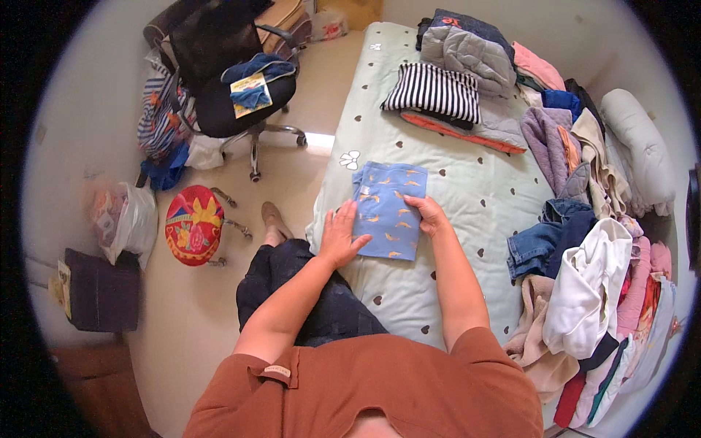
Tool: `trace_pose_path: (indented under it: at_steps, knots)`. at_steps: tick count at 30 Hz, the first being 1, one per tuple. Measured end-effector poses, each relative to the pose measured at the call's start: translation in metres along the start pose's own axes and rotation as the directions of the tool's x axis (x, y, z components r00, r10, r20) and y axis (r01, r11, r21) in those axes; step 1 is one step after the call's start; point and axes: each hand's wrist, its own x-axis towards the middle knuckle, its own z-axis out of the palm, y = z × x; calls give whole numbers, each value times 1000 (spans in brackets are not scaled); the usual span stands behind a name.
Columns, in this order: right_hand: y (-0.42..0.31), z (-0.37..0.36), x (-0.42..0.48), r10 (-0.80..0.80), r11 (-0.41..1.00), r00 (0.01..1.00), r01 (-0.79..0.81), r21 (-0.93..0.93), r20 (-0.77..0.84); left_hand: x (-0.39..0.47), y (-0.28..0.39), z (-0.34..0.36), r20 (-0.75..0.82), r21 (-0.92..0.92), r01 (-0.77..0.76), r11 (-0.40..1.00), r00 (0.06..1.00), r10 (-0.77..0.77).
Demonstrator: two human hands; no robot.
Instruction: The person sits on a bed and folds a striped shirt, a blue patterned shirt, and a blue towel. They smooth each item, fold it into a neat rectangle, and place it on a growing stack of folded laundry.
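A folded blue garment [390, 219] with a yellow-orange print lies on the pale green bed cover [454, 230] in front of me. My left hand [340, 234] rests against its left edge, palm down with the thumb spread over the fabric. On the opposite side, my right hand [426, 214] grips the right edge, thumb on top and the other fingers partly hidden. Farther up the bed sits a folded black-and-white striped garment [435, 93], on top of a grey piece with orange lining [465, 134].
Heaped clothes line the bed's right side, among them a white garment [589, 290], jeans [534, 249] and a rolled grey quilt [638, 150]. Left of the bed stand a black office chair [219, 109] and a stool with a red floral seat [194, 227]. Bags [137, 219] line the wall.
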Motion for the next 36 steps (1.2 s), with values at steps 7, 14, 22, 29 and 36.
trace_pose_path:
  at_steps: [7, 14, 22, 29, 36]
  knots:
    - [-101, 48, 23, -209, 975, 965, 218, -43, 160, 15, -9, 7, -153, -60, 198, 978, 967, -205]
    - [-251, 65, 89, -510, 810, 854, 436, 392, 105, 25, -5, 12, -191, 122, 266, 956, 952, -240]
    - [-261, -15, 220, -372, 592, 864, 503, 630, -340, 30, -9, 18, -148, 178, 279, 944, 956, -255]
    - [-188, -59, 265, -342, 613, 811, 575, 541, -475, 26, -11, 20, -118, 142, 290, 946, 954, -275]
    - [-130, -17, 240, -439, 709, 800, 588, 390, -410, 29, -10, 15, -112, 135, 292, 947, 954, -278]
